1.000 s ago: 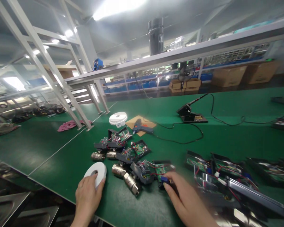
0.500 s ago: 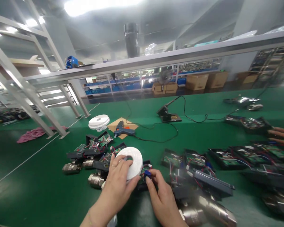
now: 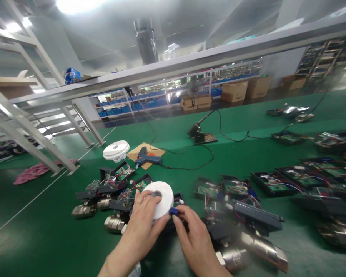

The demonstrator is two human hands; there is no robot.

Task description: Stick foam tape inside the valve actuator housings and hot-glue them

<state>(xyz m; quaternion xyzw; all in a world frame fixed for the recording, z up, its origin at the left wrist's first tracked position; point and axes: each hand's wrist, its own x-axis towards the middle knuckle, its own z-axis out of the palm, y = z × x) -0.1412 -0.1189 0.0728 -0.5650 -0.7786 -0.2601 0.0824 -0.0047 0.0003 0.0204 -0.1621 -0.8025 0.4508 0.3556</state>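
Observation:
My left hand (image 3: 145,219) is closed round a white roll of tape (image 3: 165,198), with fingers at its centre hole and the thumb along its lower edge. Between the thumb and fingers of my right hand (image 3: 193,234) is a small blue block (image 3: 173,211), held against or very near the roll's right edge; I cannot tell if they touch. Under and behind the hands lie open black housings (image 3: 144,181) with circuit boards and wires, partly hidden by the roll. Metal valve fittings (image 3: 114,223) stick out of the assemblies on the left.
A glue gun (image 3: 147,158) rests on a piece of cardboard (image 3: 132,154), beside white reels (image 3: 116,149). Farther back stands a soldering iron in its holder (image 3: 198,132), its cable trailing right. More open housings (image 3: 272,182) and a metal valve (image 3: 265,250) cover the right side of the green bench.
The blue block in my right hand has moved left, closer to the tape roll. My left hand keeps its hold on the roll. The whole view has shifted slightly.

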